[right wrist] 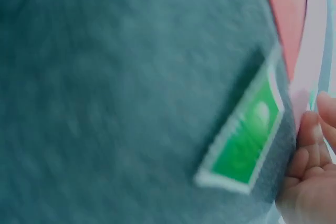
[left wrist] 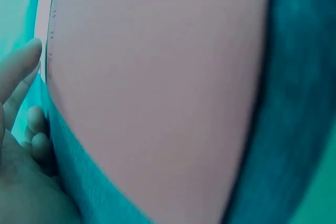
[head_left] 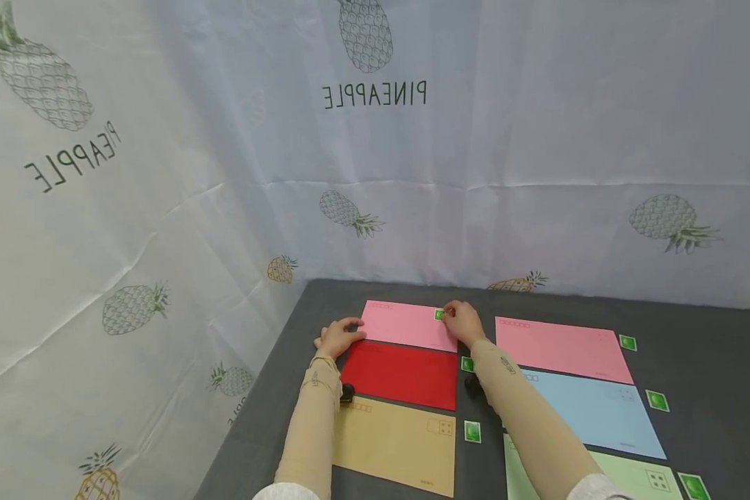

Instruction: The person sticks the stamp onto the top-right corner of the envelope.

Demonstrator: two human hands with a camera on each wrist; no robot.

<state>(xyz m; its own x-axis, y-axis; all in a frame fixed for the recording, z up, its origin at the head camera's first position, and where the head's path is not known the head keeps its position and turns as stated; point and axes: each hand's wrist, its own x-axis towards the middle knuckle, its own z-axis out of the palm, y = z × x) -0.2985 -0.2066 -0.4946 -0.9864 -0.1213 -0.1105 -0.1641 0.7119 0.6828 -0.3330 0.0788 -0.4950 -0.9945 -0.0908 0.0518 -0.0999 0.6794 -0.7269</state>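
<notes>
At the back left of the dark table lies a pink envelope (head_left: pixel 400 325). My left hand (head_left: pixel 339 338) rests at its left edge, fingers touching the paper; in the left wrist view that hand (left wrist: pixel 26 150) shows beside the envelope (left wrist: pixel 152 77). My right hand (head_left: pixel 464 321) pinches a small green stamp (head_left: pixel 439 314) at the envelope's upper right corner. The right wrist view shows the thumb and index finger of this hand (right wrist: pixel 310 166) close together, the held stamp mostly hidden. A loose green stamp (head_left: pixel 467 364) lies below the right hand.
A red envelope (head_left: pixel 403 375) and a tan envelope (head_left: pixel 394 444) lie nearer in the left column. To the right are pink (head_left: pixel 559 347), blue (head_left: pixel 587 413) and pale green (head_left: pixel 625 472) envelopes. More green stamps (head_left: pixel 472 431) lie beside them. A pineapple-print curtain (head_left: pixel 506 139) surrounds the table.
</notes>
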